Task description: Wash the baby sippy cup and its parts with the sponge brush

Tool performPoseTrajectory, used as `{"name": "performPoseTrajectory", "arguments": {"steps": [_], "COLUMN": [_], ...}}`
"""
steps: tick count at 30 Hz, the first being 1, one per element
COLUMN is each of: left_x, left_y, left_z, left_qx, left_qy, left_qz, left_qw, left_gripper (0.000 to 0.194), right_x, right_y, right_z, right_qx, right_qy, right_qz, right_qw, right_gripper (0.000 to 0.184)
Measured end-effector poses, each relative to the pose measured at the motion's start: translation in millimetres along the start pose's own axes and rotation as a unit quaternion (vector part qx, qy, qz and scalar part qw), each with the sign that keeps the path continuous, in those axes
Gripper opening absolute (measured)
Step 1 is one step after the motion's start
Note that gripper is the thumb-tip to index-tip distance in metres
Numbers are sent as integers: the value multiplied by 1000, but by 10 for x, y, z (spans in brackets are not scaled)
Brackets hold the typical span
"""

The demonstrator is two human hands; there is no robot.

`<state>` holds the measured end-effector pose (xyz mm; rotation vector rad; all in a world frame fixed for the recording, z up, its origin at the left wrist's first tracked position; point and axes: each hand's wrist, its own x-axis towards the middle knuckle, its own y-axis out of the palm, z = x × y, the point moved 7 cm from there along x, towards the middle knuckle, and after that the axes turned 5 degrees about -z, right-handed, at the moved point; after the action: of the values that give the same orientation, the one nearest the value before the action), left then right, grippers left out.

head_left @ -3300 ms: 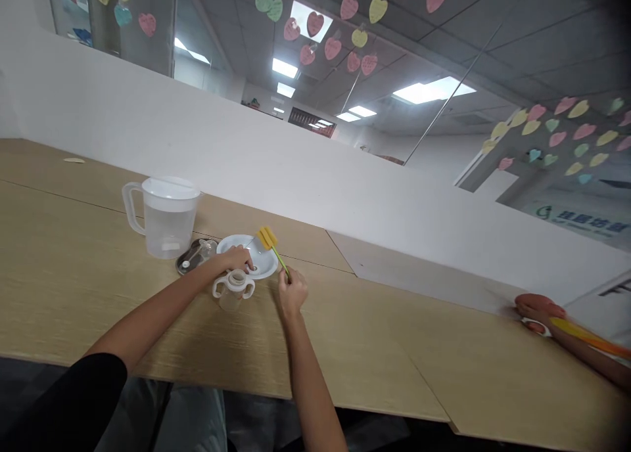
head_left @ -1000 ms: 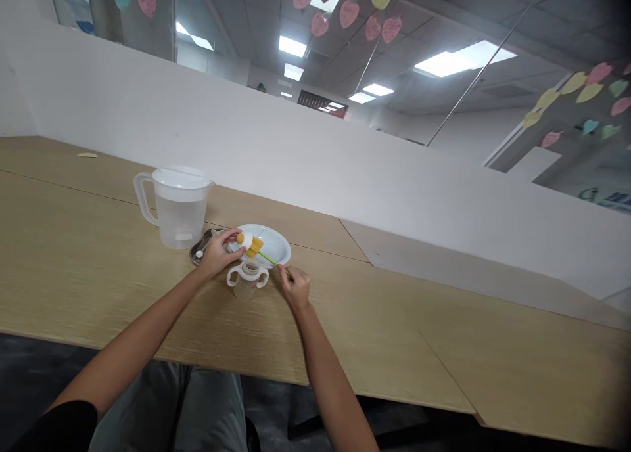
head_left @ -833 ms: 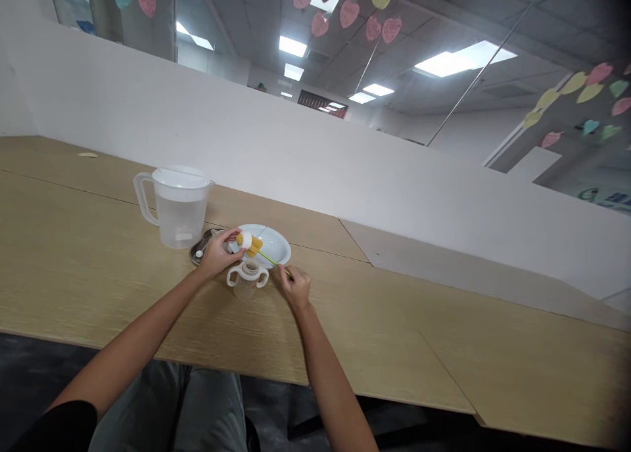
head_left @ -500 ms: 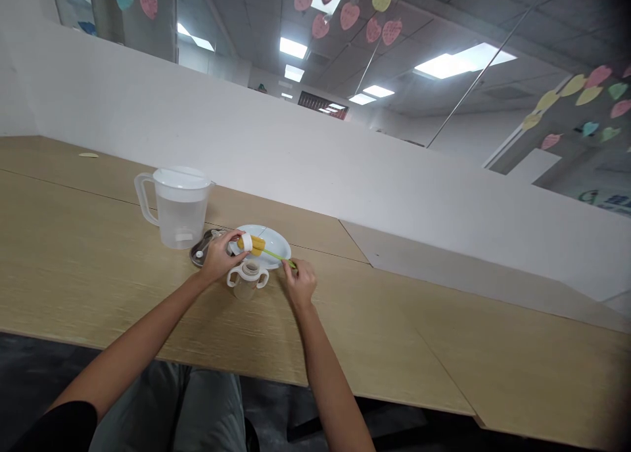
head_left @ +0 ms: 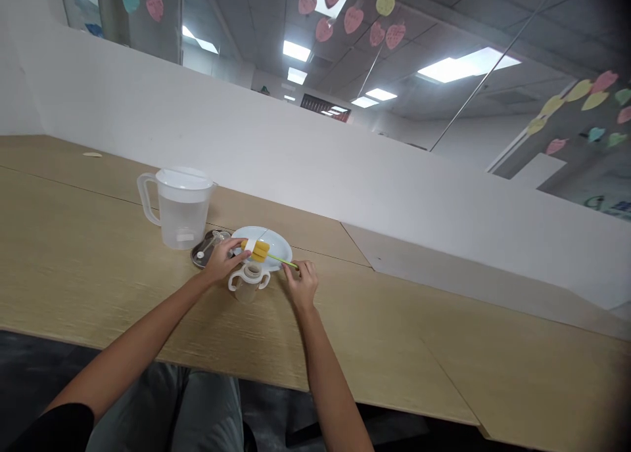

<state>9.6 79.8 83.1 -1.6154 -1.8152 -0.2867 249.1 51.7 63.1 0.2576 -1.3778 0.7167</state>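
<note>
My left hand (head_left: 225, 260) pinches a white bottle collar (head_left: 250, 245) above the front of a pale plate (head_left: 280, 247). The yellow head of a sponge brush (head_left: 259, 251) lies at the collar, with a little yellow showing on both sides of it. My right hand (head_left: 302, 281) is closed on the end of the brush's thin green handle. Just below the collar, an uncapped clear baby bottle (head_left: 247, 286) with two white side handles stands upright on the table. Behind my left hand, a dark metal tray (head_left: 198, 259) holds small clear and white parts, partly hidden by the fingers.
A lidded translucent pitcher (head_left: 183, 209) with liquid in it stands behind the tray, its handle to the left. A low white wall (head_left: 296, 156) runs along the back of the wooden table (head_left: 123, 288). A small pale flat piece (head_left: 92, 154) lies far left.
The collar and sponge head have shifted slightly right, and the collar has turned so its opening shows less. My right hand stays almost in place. The view has tilted a little.
</note>
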Motion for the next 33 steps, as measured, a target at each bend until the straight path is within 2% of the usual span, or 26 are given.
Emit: {"name": "performPoseTrajectory", "arguments": {"steps": [6, 11, 15, 22, 26, 33], "left_x": [28, 38, 27, 34, 8, 6], "left_y": [-31, -53, -65, -23, 19, 41], "left_z": [48, 145, 139, 43, 2, 145], "left_qx": [41, 28, 43, 123, 126, 175], "left_qy": [3, -21, 1, 69, 100, 53], "left_qz": [-5, -28, -53, -24, 1, 28], "left_qw": [999, 999, 998, 990, 987, 983], "left_gripper": [45, 46, 55, 39, 29, 51], "right_x": [-73, -106, -101, -78, -87, -93], "right_y": [79, 100, 113, 83, 76, 49], "right_z": [45, 70, 40, 38, 47, 13], "right_qx": [-9, -43, -62, -82, -83, -72], "right_qy": [-17, -31, -32, -45, -54, -48], "right_qz": [52, 48, 37, 33, 35, 22], "right_qw": [998, 997, 997, 995, 994, 996], "right_gripper": [33, 38, 42, 44, 41, 38]}}
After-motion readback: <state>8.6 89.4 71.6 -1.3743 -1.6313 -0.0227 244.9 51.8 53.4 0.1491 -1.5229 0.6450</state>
